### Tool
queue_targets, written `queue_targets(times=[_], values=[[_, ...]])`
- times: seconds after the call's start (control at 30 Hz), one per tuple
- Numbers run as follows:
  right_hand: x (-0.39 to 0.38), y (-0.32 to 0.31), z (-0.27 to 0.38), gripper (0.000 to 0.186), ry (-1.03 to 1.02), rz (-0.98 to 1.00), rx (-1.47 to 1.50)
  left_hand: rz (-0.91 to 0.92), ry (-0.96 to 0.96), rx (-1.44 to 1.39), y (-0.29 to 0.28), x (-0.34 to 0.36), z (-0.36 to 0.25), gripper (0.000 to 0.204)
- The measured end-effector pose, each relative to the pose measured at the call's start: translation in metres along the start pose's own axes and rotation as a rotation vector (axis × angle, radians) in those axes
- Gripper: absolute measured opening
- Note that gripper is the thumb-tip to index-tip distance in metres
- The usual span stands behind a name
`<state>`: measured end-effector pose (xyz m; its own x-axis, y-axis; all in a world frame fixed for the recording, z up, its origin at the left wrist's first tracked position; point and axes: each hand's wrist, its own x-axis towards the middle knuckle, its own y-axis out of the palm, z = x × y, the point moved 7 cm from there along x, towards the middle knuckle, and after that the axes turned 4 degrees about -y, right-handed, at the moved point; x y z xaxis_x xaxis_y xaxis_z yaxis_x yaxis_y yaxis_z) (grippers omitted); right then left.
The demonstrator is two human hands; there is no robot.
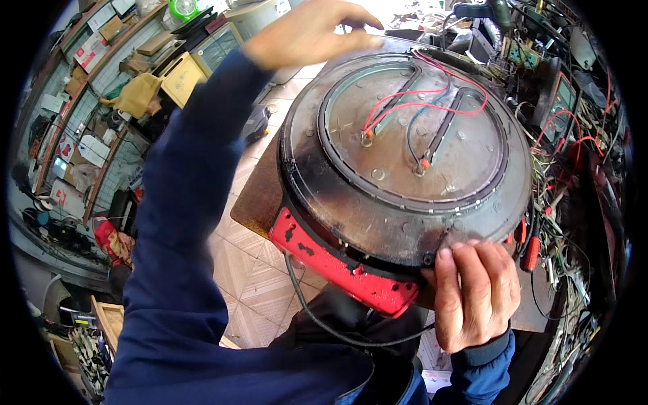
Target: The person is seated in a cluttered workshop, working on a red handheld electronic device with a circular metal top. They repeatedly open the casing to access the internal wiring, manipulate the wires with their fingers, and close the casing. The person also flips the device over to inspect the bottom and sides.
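Note:
A round, stained metal heating plate (364, 226) lies underside up in front of me, with a ring-shaped heating element (322, 145) on it. Red wires (432, 104) and a blue wire (410, 131) run to its two terminals. The red plastic handle housing (344, 270) of this electric griddle juts toward me, scuffed and melted in spots. My right hand (476, 293) has its fingers closed over the plate's near rim, beside a small dark fitting. Over the far left edge my left hand (317, 34) reaches with fingers apart, slightly blurred; nothing shows in it.
Under the griddle is a brown board or stool top (256, 192). A black power cable (324, 331) loops below the handle. Tangled wires, a red-handled tool (532, 253) and a meter (561, 98) crowd the right. Cluttered shelves (101, 61) stand left of the tiled floor (253, 290).

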<state>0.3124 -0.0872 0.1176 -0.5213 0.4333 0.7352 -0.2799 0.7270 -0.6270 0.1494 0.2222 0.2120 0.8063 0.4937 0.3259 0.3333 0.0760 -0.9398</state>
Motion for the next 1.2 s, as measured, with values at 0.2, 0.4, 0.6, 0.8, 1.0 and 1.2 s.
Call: queue_targets(times=[0.2, 0.4, 0.6, 0.8, 1.0, 1.2], values=[[0.0, 0.0, -0.001, 0.03, -0.064, -0.063, 0.005, -0.174, 0.049, -0.072, -0.002, -0.135, -0.129, 0.048], [-0.004, 0.003, 0.005, 0.031, -0.079, -0.084, -0.021, -0.306, 0.126, -0.08, 0.015, -0.165, -0.171, 0.034], [-0.007, 0.007, 0.012, 0.029, -0.083, -0.086, -0.018, -0.373, -0.219, -0.016, 0.048, -0.199, -0.207, 0.038], [-0.011, 0.013, 0.014, 0.028, -0.078, -0.116, -0.005, -0.377, -0.382, -0.027, 0.066, -0.207, -0.217, 0.036], [-0.016, 0.01, 0.009, 0.028, -0.047, -0.146, 0.005, -0.334, -0.203, -0.02, 0.037, -0.188, -0.178, 0.039], [-0.021, 0.005, -0.001, 0.039, 0.011, -0.134, 0.059, -0.209, 0.051, 0.062, 0.035, -0.151, -0.163, 0.044]])
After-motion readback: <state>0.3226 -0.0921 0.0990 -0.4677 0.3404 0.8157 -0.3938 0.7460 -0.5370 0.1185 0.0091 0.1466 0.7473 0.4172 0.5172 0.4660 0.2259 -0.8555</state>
